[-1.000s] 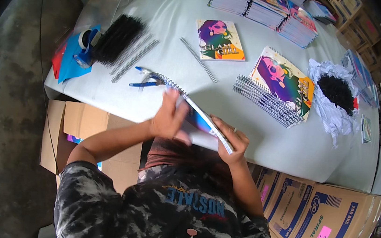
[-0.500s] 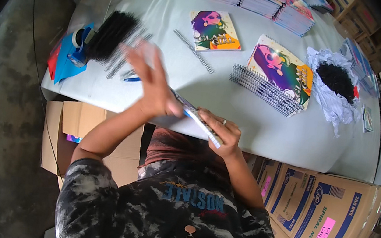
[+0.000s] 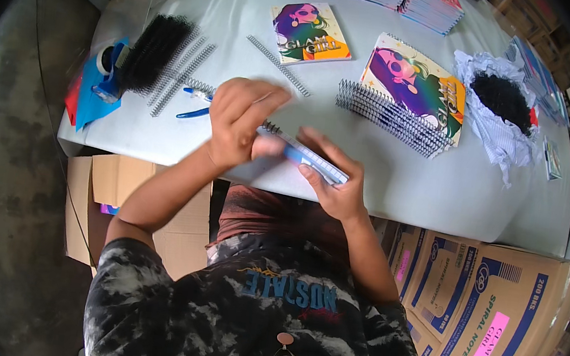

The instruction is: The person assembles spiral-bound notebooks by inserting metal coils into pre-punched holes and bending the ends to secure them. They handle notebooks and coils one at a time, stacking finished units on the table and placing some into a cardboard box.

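Note:
My right hand [image 3: 337, 184] grips a notebook [image 3: 311, 160], its thumb on the near side and fingers over the far side. The notebook is tilted, seen nearly edge-on, above the table's near edge. A short length of dark spiral coil [image 3: 272, 128] shows at its left end. There my left hand [image 3: 246, 121] hovers, slightly blurred, fingers bent and the thumb apart from them, close to the coil. Nothing is visibly held in it. Left of that hand lies a blue-handled hand tool [image 3: 194, 113], partly hidden by the hand.
Loose spiral coils [image 3: 182, 78] lie beside a dark coil bundle [image 3: 155, 54] and a tape dispenser [image 3: 109, 70]. A single coil [image 3: 278, 65], a notebook [image 3: 310, 33], and coil-bound notebooks [image 3: 415, 87] lie beyond. Crumpled paper [image 3: 472, 143] holds black coils. Cartons [image 3: 493, 321] stand below.
My left hand has gone from spread fingers to bent ones, moving down and right toward the notebook's end. The notebook has risen slightly, and my right fingers have shifted on it.

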The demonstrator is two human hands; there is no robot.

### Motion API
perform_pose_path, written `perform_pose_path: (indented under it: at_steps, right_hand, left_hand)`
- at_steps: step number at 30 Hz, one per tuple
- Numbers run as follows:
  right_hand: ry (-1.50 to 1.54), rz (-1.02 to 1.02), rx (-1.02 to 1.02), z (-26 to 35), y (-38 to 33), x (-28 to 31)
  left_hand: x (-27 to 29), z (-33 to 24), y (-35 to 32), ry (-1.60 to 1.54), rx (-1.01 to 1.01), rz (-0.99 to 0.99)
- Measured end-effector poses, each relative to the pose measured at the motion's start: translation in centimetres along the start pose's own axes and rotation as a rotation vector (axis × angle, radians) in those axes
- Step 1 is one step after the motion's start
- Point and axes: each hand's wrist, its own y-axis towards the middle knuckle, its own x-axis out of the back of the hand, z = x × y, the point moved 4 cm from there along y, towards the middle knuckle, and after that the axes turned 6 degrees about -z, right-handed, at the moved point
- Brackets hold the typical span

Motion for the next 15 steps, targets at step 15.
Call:
perform_pose_path:
  at_steps: [15]
  right_hand:
    - [-0.171,0.051,0.293,0.7,0.8,-0.3]
  left_hand:
    - [-2.8,-2.8,-7.8,0.101,-0.288,-0.01]
